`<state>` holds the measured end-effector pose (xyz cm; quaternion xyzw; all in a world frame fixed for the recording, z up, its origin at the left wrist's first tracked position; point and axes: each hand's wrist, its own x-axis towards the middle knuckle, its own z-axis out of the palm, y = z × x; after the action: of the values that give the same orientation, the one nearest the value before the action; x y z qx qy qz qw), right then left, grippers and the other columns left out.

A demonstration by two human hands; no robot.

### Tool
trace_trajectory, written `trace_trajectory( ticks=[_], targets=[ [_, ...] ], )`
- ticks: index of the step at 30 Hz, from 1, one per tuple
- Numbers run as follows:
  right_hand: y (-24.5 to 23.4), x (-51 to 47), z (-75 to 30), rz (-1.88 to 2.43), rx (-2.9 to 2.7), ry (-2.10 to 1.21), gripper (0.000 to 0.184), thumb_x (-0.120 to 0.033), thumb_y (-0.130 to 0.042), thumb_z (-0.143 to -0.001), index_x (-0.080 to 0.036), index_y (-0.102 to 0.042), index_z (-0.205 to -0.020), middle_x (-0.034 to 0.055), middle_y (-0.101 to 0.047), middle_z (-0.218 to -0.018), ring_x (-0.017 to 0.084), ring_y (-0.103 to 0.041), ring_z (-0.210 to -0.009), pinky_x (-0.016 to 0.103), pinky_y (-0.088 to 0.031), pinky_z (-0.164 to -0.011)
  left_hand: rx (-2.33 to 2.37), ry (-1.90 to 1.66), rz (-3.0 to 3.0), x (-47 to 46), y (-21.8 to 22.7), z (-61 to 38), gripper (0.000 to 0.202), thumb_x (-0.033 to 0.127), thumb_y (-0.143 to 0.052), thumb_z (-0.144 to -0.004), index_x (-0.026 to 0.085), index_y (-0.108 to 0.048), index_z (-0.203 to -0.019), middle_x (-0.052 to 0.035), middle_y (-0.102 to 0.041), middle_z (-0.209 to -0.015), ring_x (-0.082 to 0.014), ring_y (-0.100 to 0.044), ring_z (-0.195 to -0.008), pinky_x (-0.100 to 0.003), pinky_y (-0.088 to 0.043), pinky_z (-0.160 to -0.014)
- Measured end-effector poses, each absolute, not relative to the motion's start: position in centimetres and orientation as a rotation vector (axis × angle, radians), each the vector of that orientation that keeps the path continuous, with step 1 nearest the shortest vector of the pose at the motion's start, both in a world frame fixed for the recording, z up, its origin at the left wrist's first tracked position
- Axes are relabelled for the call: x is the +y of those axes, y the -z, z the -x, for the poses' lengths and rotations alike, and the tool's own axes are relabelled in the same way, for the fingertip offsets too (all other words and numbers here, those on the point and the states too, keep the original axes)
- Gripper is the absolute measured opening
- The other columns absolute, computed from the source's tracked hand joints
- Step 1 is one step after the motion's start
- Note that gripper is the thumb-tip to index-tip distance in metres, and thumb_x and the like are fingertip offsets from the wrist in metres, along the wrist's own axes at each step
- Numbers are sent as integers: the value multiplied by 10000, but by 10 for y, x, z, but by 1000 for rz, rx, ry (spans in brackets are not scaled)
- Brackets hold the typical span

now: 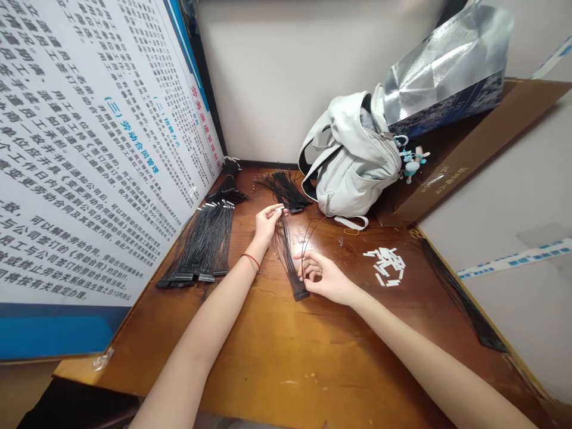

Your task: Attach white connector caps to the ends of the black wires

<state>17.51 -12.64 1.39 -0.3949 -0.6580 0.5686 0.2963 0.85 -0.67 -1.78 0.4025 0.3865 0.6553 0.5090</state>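
**Inspector 1:** Two hands on the work. Status?

**Inspector 2:** Left hand (267, 226) has fingers (280, 208) pinched together on a black wire harness (286, 259), mid-counter (286, 369). Right hand (322, 275) is curled beside it; whether it grips a thin strand (304, 250), I cannot tell.

**Inspector 1:** Handling?

**Inspector 2:** Keep strands straight, clear of the white clips (384, 266) at right.

Wire bundles (201, 247) lie on the wooden desk (313, 381) beside the notice board (89, 149) on the left. Another bundle (283, 190) lies behind the left hand (267, 225). A third bundle (288, 268) runs from that hand down to the desk, just beside the right hand (319, 277). Small plastic strips (384, 265) lie further right. Behind them, a backpack (348, 161) rests against a cardboard box (504, 119) with a foil bag (447, 71) on it.
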Motion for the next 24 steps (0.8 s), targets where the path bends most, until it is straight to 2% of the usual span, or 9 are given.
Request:
trace_trajectory(
  ticks=[7, 11, 15, 19, 24],
  targets=[
    [-4, -102, -163, 1077, -1418, -1423, 315, -159, -557, -584, -179, -520, -896, -22, -588, -666, 111, -578, -586, 252, -482, -602, 917, -1538, -976, -7, 18, -9, 335, 331, -705, -634, 128, -650, -894, -102, -695, -843, -192, -659, -754, -346, -504, -769],
    [1, -75, -154, 1035, -1217, -1454, 301, -195, -605, -577, -171, -550, -872, -4, -625, -697, 128, -613, -633, 266, -499, -641, 899, -1543, -996, -8, 18, -10, 341, 329, -703, -626, 126, -651, -895, -104, -695, -845, -186, -654, -739, -342, -504, -755],
    [6, -44, -143, 969, -1061, -1504, 289, -306, -684, -618, -170, -593, -857, 33, -650, -754, 137, -630, -693, 266, -504, -675, 911, -1548, -1022, -7, 18, -9, 306, 313, -693, -627, 130, -661, -870, -101, -696, -853, -183, -648, -788, -323, -496, -773],
    [9, -17, -135, 928, -978, -1453, 288, -378, -725, -631, -172, -616, -800, 49, -660, -776, 136, -624, -703, 248, -498, -649, 938, -1542, -1055, -6, 20, -9, 288, 295, -693, -627, 131, -669, -862, -106, -692, -907, -189, -640, -852, -326, -484, -817],
    [13, 1, -131, 930, -951, -1409, 323, -434, -721, -623, -171, -621, -781, 40, -651, -752, 122, -607, -677, 233, -480, -634, 940, -1541, -1070, -5, 21, -9, 266, 288, -694, -632, 140, -676, -852, -95, -695, -901, -180, -641, -824, -324, -487, -809]
  ],
)
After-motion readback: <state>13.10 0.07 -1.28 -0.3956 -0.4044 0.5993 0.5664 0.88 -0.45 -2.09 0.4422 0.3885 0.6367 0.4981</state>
